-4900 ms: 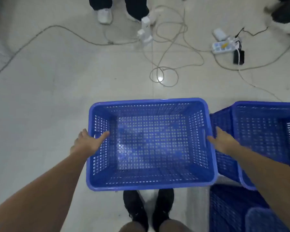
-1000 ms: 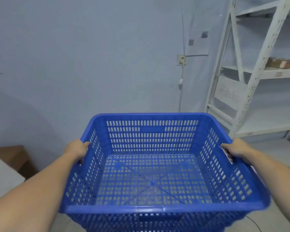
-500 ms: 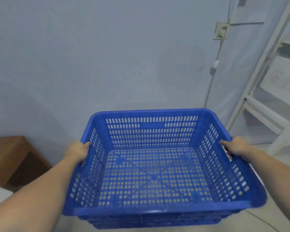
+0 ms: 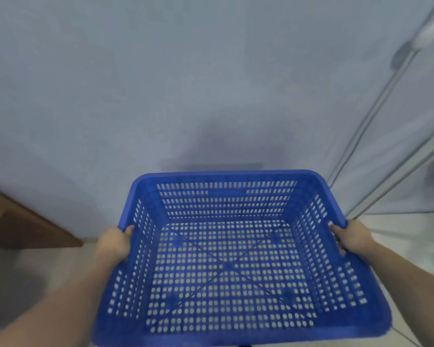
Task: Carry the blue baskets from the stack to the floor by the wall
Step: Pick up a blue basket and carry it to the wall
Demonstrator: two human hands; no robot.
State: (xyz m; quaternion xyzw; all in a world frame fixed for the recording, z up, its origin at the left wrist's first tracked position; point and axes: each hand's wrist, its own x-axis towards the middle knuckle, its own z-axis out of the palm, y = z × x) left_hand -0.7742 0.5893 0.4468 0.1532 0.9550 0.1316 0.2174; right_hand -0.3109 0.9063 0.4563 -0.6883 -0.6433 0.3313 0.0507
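The basket (image 4: 226, 259) is held in the air before the wall (image 4: 161, 83), gripped at its side rims by the left hand (image 4: 114, 244) and the right hand (image 4: 352, 236), above the floor (image 4: 411, 236)

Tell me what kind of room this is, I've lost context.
Probably a storeroom or workroom, indoors. A bare pale wall meets a tiled floor, a metal rack leg stands at right, and brown wooden furniture sits at left.
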